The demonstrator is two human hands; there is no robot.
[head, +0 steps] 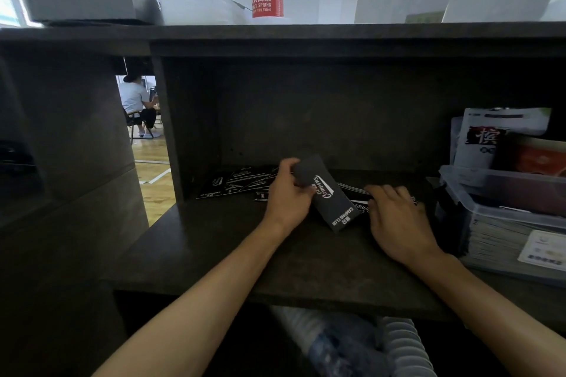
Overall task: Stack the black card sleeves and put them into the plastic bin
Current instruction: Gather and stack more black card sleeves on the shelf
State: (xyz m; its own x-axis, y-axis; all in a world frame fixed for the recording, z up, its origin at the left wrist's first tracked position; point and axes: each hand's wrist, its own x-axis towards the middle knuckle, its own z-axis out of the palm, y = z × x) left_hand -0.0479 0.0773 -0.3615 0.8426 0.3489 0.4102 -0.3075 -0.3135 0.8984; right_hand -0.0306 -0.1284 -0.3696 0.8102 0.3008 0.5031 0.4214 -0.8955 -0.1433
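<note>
1. Gripping a small stack of black card sleeves (pixel 329 197), the left hand (pixel 288 193) is curled round its long edges.
2. Loose sleeves (pixel 232 184) on the dark shelf (pixel 214 254) are touched by the right hand (pixel 396 217), whose fingers lie nearly flat.
3. Thin, light, matte card is judged slippery; edges suit holding.
4. The clear plastic bin (pixel 490 211) sits right.

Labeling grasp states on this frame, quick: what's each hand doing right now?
Left hand: holds a black card sleeve, lifted off the shelf.
Right hand: fingers rest on loose sleeves on the shelf; grip cannot be told.

Sleeves (pixel 235 182) lie on shelf (pixel 214 254), seemingly left of bin (pixel 505 214).
</note>
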